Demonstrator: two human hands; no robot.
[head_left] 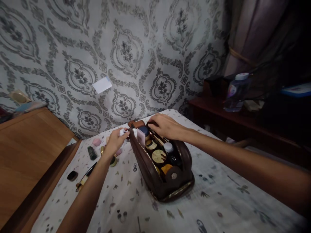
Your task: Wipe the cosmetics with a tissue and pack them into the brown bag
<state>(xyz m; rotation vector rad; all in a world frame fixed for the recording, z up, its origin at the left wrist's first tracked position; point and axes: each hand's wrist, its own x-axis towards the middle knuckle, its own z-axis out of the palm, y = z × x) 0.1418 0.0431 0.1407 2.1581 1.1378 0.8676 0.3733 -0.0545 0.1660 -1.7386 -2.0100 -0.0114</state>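
A dark brown makeup bag (pixel 148 174) stands unzipped on the patterned bedsheet. Its far left rim is pinched by my left hand (pixel 117 139), and a small white thing (pixel 122 132) shows at those fingers. My right hand (pixel 166 125) curls over the far right rim; its fingertips are partly hidden. Inside the bag are a gold round compact (pixel 159 156), a white-capped jar (pixel 168 147), a black case (pixel 174 159), a dark blue lid (pixel 143 130), a pale pink flat box (pixel 141 137) and an orange item (pixel 167 169).
Left of the bag lie a dark green bottle (pixel 92 152), a pink sponge (pixel 96 141), a dark square item (pixel 72 175) and other cosmetics, some behind my left forearm. A wooden cabinet (pixel 31 161) borders the left. A clear bottle (pixel 235 94) stands on the dark red table (pixel 209 105).
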